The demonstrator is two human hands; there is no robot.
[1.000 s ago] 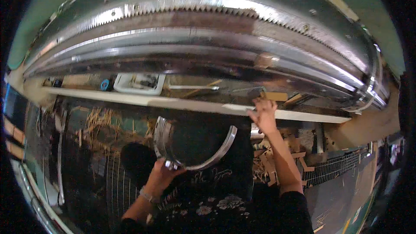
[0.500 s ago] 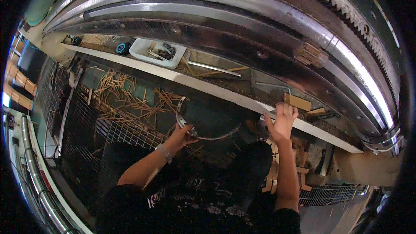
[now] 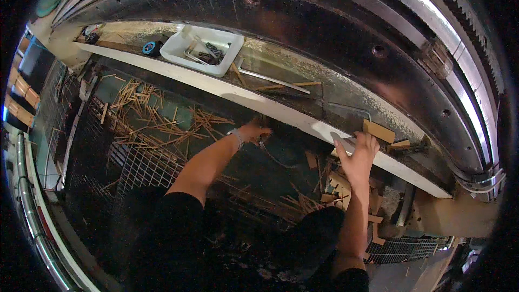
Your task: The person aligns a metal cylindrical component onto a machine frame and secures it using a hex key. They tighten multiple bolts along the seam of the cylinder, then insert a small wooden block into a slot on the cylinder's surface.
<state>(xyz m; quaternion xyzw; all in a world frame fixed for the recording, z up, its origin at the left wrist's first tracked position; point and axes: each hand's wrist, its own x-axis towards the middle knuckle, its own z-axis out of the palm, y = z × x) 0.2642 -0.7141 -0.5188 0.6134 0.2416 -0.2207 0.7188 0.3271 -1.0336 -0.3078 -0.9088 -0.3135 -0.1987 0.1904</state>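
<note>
My left hand (image 3: 252, 132) is closed below the white beam (image 3: 254, 101), near its middle. From its fingers a thin curved metal strip (image 3: 264, 145) bends down to the right; most of it is dark and hard to make out. Further right, my right hand (image 3: 357, 157) rests on the same beam, fingers hooked over the top edge and thumb apart on the near side. A tan block (image 3: 378, 131) lies just beyond those fingertips.
Behind the beam sit a white plastic tub (image 3: 230, 59) of hex keys, a blue-black tape measure (image 3: 152, 48) and a metal bar (image 3: 275, 80). Thin wooden offcuts (image 3: 157, 113) and wire mesh (image 3: 148, 170) lie below. A large dark machine beam (image 3: 303, 19) arches across the top.
My left hand has moved up and right toward the beam, and the metal strip has gone with it, now mostly out of sight. My right hand keeps its place on the beam. The view has shifted.
</note>
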